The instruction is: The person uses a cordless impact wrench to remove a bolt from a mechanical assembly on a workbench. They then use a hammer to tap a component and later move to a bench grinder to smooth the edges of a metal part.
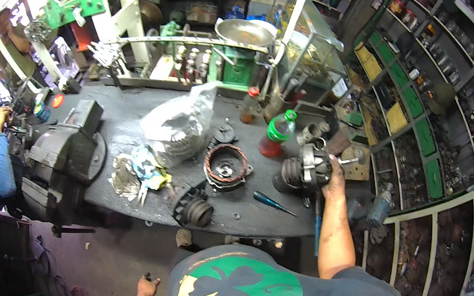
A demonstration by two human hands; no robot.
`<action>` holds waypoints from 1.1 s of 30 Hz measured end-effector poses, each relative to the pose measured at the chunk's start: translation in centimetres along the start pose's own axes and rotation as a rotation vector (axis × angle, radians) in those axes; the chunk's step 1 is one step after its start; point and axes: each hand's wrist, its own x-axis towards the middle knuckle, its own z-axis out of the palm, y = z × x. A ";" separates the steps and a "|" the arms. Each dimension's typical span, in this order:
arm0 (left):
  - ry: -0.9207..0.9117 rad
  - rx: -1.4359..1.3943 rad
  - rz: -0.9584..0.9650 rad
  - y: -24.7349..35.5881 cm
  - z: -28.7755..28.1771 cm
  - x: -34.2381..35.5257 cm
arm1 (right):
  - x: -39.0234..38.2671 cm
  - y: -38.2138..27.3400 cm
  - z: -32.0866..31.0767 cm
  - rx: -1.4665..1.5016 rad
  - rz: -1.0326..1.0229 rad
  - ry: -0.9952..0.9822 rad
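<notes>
My right hand (pixel 332 180) is closed on the right side of a partly stripped alternator (pixel 314 165) at the bench's right. A dark grooved pulley (pixel 290 173) faces left, and a thin shaft sticks out to the right. My left hand (pixel 147 287) hangs low beside my body, away from the bench, thumb and fingers apart; its fingertips look dark. Left of the alternator lie a blue screwdriver (pixel 273 203), a round housing with a copper winding ring (pixel 225 164), and a dark part with a grooved pulley (pixel 194 209).
A large vise (pixel 63 144) stands at the left; a co-worker's blue-sleeved arm (pixel 3 161) is beyond it. On the bench (pixel 125 115) are a clear plastic bag (pixel 177 126), stained rags (pixel 138 173) and a green-capped bottle of red liquid (pixel 277 133). Parts shelves (pixel 417 106) line the right.
</notes>
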 end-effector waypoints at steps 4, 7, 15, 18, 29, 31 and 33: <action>-0.091 0.164 -0.041 3.6 -1.7 -0.7 | -0.8 0.7 1.0 -0.031 -0.049 -0.007; -0.136 0.253 -0.013 -1.6 -2.7 2.8 | -2.5 2.1 3.6 -0.056 -0.052 0.043; -0.080 0.208 -0.075 -4.9 -3.7 4.3 | -7.3 4.2 9.8 -0.143 -0.059 0.136; -0.077 0.167 -0.080 -3.8 -4.4 3.8 | -8.4 4.2 10.2 -0.149 -0.070 0.163; -0.095 0.218 -0.002 -1.9 -4.6 3.4 | -12.4 3.8 9.2 -0.145 -0.071 0.250; -0.077 0.184 -0.024 -3.1 -4.3 3.6 | -13.2 3.5 8.6 -0.128 -0.058 0.257; -0.077 0.192 -0.029 -2.8 -4.2 3.9 | -14.3 2.6 7.6 -0.088 -0.064 0.266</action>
